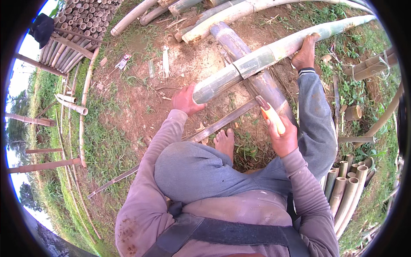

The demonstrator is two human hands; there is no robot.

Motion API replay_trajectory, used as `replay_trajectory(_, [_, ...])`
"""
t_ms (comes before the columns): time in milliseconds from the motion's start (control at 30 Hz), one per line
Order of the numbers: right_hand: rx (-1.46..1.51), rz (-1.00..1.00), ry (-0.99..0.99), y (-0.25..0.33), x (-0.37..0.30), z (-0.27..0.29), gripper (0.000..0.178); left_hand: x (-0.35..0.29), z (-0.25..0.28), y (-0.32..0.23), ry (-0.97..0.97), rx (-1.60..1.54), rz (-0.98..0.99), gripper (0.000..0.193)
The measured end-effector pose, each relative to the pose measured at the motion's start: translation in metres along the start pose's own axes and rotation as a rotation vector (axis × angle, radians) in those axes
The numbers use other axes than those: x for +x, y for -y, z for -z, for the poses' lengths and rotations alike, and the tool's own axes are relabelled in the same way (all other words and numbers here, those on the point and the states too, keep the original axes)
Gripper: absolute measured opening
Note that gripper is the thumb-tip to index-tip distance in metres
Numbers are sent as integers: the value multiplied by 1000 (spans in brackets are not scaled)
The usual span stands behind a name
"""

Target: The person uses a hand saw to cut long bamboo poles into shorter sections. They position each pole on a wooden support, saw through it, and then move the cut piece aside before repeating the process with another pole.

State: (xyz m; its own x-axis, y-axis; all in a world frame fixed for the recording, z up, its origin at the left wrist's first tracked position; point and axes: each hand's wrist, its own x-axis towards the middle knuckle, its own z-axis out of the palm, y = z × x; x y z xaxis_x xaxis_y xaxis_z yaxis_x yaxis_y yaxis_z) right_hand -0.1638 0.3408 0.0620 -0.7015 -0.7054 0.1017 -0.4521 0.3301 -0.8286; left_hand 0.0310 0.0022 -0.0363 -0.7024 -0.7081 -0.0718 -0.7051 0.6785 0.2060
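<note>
My left hand (185,101) is closed on the near end of a thick pale-green bamboo pole (295,46). The pole lies across another, darker bamboo log (272,88) on the ground. A dark cut line crosses the pole just left of that log; how deep it goes I cannot tell. My right hand (283,136) grips the orange and yellow handle of what looks like a handsaw (270,115). Its thin blade is seen almost edge-on, pointing up toward the cut. My bare right foot (305,52) presses on the pole's farther part.
A long flat strip (229,122) lies slantwise by my left foot (224,143). Short cut bamboo tubes (342,188) stand bundled at right. Several poles (239,15) lie at the far side. Stacked bamboo (81,25) and a pole fence (87,107) are at left.
</note>
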Motion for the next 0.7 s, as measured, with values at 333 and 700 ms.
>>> replay_trajectory(333, [-16, -89, -27, -17, 113, -73, 39, 4, 6, -17, 9, -17, -26, 102])
replay_trajectory(700, [53, -2, -21, 10, -44, 24, 18, -3, -11, -5, 31, -59, -28, 102])
